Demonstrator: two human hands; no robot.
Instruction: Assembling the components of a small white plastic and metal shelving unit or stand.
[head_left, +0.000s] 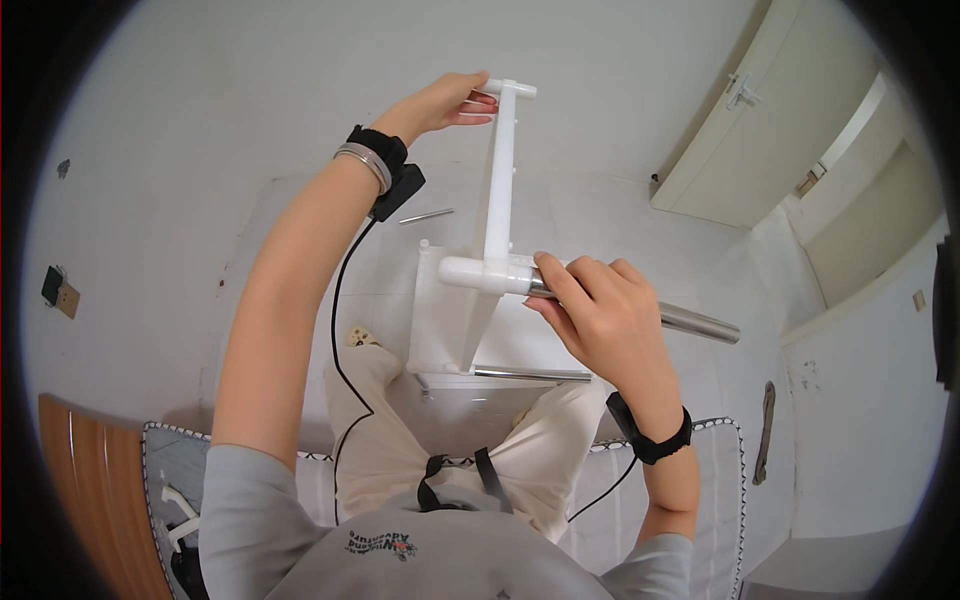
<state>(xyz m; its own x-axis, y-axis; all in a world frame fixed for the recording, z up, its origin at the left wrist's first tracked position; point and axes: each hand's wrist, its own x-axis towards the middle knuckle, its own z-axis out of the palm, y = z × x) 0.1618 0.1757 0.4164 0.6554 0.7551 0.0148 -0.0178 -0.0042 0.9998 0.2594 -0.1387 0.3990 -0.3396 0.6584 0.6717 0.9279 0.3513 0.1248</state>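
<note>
A white plastic shelf panel [500, 190] is raised on edge in front of me, with round sockets at its corners. My left hand [455, 105] grips its far upper corner, thumb on the socket and fingers behind. My right hand [605, 315] is wrapped round a shiny metal tube [700, 323], whose end meets the near corner socket [465, 272]. How deep it sits in the socket I cannot tell. Below, partly hidden by the raised panel, is another white shelf panel [437, 325]. Along its near edge a second metal tube [535, 375] lies sideways.
A loose metal tube [427, 215] lies on the pale floor beyond the panels. I sit on a cushioned seat with a patterned edge [715, 470]. At the far right stands an open door [770, 110]. A wooden headboard-like piece [105, 490] is at the left. Black cables hang from both wrists.
</note>
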